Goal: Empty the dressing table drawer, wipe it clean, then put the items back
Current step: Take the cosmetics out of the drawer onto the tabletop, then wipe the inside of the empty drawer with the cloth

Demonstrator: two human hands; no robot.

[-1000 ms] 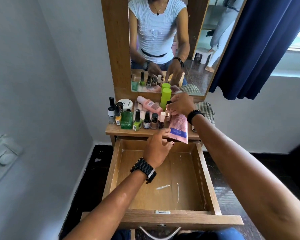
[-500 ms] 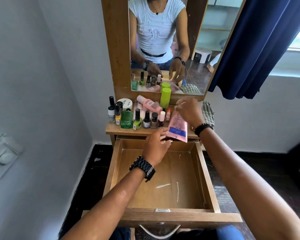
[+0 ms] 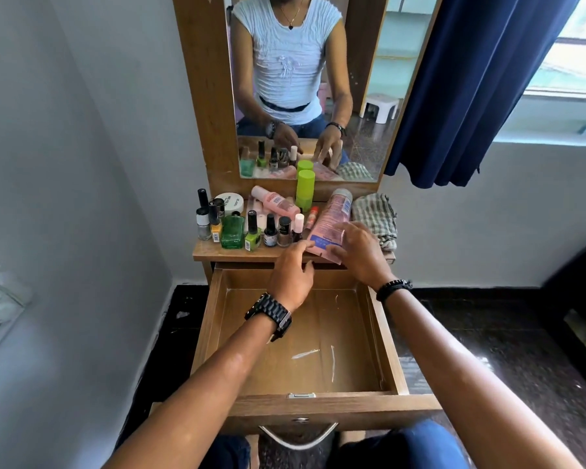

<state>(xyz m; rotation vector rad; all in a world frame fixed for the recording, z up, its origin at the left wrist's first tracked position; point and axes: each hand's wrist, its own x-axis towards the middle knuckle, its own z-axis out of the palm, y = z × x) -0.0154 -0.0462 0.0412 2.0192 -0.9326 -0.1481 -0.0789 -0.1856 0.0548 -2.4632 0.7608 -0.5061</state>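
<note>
Pink tube lies under my right hand, fingers draped across it; long axis runs away; left fingertips touch its near end.

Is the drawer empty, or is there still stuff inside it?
Empty. The drawer is pulled open and only its bare wooden bottom with a few white streaks shows; the bottles all stand up on the dressing table top.

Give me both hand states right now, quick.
Left hand: open, fingers touching the lower end of the pink tube, holding nothing.
Right hand: gripping the pink tube near its lower end.
</note>
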